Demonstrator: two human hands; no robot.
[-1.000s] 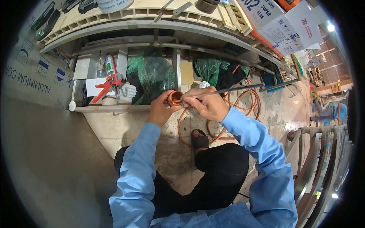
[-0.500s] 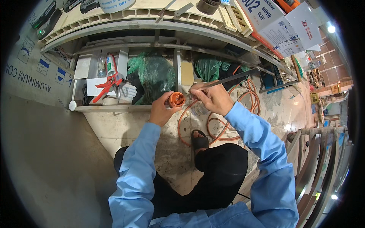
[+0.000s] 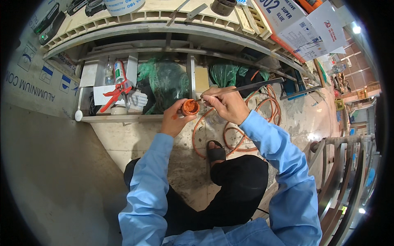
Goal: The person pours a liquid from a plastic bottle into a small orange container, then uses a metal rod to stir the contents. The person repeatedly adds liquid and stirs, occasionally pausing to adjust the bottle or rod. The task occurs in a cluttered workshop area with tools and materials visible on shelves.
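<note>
My left hand (image 3: 174, 119) grips a small round jar (image 3: 189, 108) with orange-brown paste inside, its mouth facing up toward me. My right hand (image 3: 226, 105) is closed around a long, thin, dark flat strip (image 3: 260, 84). One end of the strip reaches the jar's right rim; the other sticks out to the upper right. Orange smears mark the left hand near the thumb's base. Whether the strip's tip dips into the paste cannot be made out exactly.
Ahead is an open drawer (image 3: 135, 117) with a sealant tube (image 3: 119, 70), a red-handled tool (image 3: 117, 95) and green plastic bags (image 3: 164, 78). Above it runs a workbench (image 3: 154, 16) with a cardboard box (image 3: 291, 28). An orange hose (image 3: 276, 107) coils on the floor; metal bars (image 3: 349, 176) stand right.
My right hand has moved slightly left and down, bringing the strip's end to the jar's rim. The left hand and jar have barely moved.
</note>
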